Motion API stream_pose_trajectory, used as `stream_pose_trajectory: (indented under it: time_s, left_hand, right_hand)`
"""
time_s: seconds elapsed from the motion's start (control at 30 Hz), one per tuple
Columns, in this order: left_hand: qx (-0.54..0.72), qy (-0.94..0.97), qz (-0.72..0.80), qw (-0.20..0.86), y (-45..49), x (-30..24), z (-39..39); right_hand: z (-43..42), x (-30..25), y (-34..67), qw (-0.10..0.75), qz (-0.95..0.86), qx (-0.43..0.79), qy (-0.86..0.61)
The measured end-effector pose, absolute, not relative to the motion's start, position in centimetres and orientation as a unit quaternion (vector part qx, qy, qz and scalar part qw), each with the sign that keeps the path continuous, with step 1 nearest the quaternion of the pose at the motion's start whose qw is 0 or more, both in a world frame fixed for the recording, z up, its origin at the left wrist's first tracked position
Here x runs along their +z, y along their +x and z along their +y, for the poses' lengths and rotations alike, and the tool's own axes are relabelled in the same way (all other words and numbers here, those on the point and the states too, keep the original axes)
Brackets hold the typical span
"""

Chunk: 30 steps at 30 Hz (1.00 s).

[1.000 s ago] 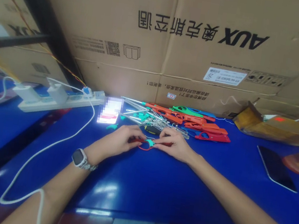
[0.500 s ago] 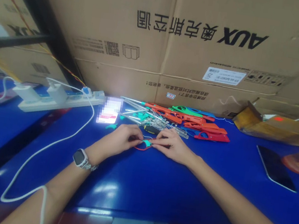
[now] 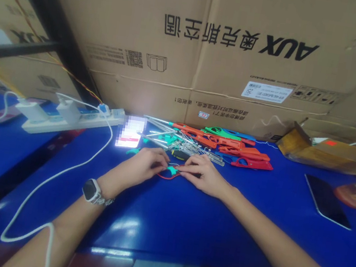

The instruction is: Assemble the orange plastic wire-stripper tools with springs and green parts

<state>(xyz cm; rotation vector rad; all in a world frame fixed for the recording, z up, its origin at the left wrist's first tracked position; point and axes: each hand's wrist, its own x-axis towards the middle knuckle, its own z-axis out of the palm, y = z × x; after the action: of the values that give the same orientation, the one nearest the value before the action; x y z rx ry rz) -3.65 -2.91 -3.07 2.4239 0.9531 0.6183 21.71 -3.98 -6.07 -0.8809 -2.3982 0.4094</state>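
On the blue table (image 3: 184, 223) both my hands pinch one small red plastic piece with a teal trigger part (image 3: 171, 171). My left hand (image 3: 141, 167), a watch on its wrist, grips the piece's left end with closed fingers. From the right, my right hand (image 3: 203, 174) pinches the other end. Just behind my hands lies a pile of red, green and blue plastic lighter bodies (image 3: 232, 146) mixed with thin metal rods (image 3: 170, 138).
Large cardboard boxes (image 3: 210, 49) wall off the back. A lit phone (image 3: 130, 132) lies left of the pile. A white power strip (image 3: 66, 119) with chargers and a white cable (image 3: 57, 178) sit left. A dark tablet (image 3: 326, 200) and a brown packet (image 3: 332, 150) lie right.
My hands have shifted slightly left and closer together on the red piece; the teal part now sits more to the left between my fingertips.
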Motion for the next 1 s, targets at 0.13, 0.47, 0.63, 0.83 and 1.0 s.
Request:
stream_pose_trajectory:
  time_s: [0.13, 0.47, 0.63, 0.83, 1.0]
  left_hand:
    - [0.203, 0.895, 0.340, 0.205, -3.9, -3.0, -3.0]
    - [0.124, 0.921, 0.362, 0.072, -3.6, -3.4, -5.7]
    - [0.194, 0.899, 0.363, 0.151, -4.2, -4.1, -5.7]
    - [0.214, 0.896, 0.325, 0.215, -4.7, -3.9, -4.7]
    - [0.193, 0.910, 0.308, 0.197, -4.8, -3.9, -4.7]
  right_hand:
    - [-4.1, -6.0, 21.7, 0.268, -0.894, 0.142, -0.329]
    - [-4.9, -5.3, 21.3, 0.246, -0.910, 0.081, -0.323]
    - [-4.9, -5.1, 21.3, 0.233, -0.916, 0.067, -0.320]
    - [-4.8, -4.4, 21.1, 0.178, -0.937, 0.015, -0.302]
    - [-4.8, -4.2, 21.0, 0.170, -0.939, 0.016, -0.300]
